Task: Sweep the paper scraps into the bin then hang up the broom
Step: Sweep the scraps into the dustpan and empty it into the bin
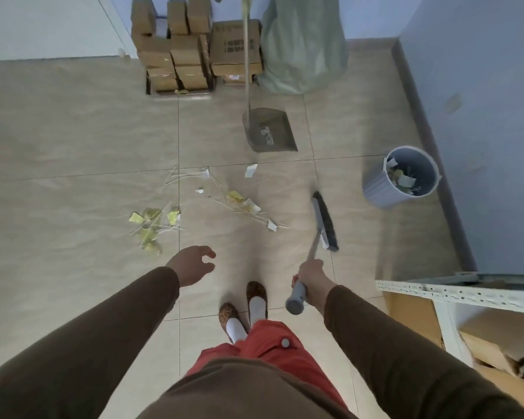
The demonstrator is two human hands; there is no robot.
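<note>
Paper scraps lie on the tiled floor in two loose groups: yellow pieces with thin strips on the left, white and yellow pieces in the middle. My right hand grips the grey handle of a broom, whose dark-bristled head is just right of the scraps. My left hand hovers open and holds nothing. A grey bin with scraps inside stands at the right by the blue wall. A long-handled dustpan stands upright beyond the scraps.
Stacked cardboard boxes and a full green sack sit against the far wall. A white metal shelf with boxes is at the near right. My feet stand just behind the scraps.
</note>
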